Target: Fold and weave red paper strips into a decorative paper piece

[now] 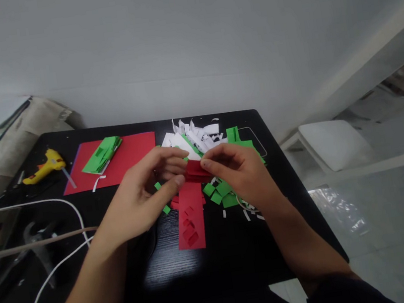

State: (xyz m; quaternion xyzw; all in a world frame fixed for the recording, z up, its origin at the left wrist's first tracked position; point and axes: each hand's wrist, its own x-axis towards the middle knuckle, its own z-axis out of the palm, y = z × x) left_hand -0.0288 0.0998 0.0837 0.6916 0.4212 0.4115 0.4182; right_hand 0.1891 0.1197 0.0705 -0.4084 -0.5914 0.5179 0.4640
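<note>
My right hand [238, 171] pinches a small stack of folded red paper [195, 168] between thumb and fingers, above the middle of the table. Just left of it is my left hand [147, 191], thumb and fingers apart, the tips close to the stack's left edge; whether they touch it I cannot tell. Beneath both hands lies a red paper strip [193, 198] with several small folded red pieces [190, 233] on its near end. Cut green paper pieces [226, 193] are scattered by my right hand.
A black table [232, 262] holds a white paper scrap pile [203, 134], a red sheet [134, 153] with green folded paper [102, 154] on it, and a yellow glue gun [48, 165]. White cables [70, 202] cross the left side. A white stool [328, 143] stands right.
</note>
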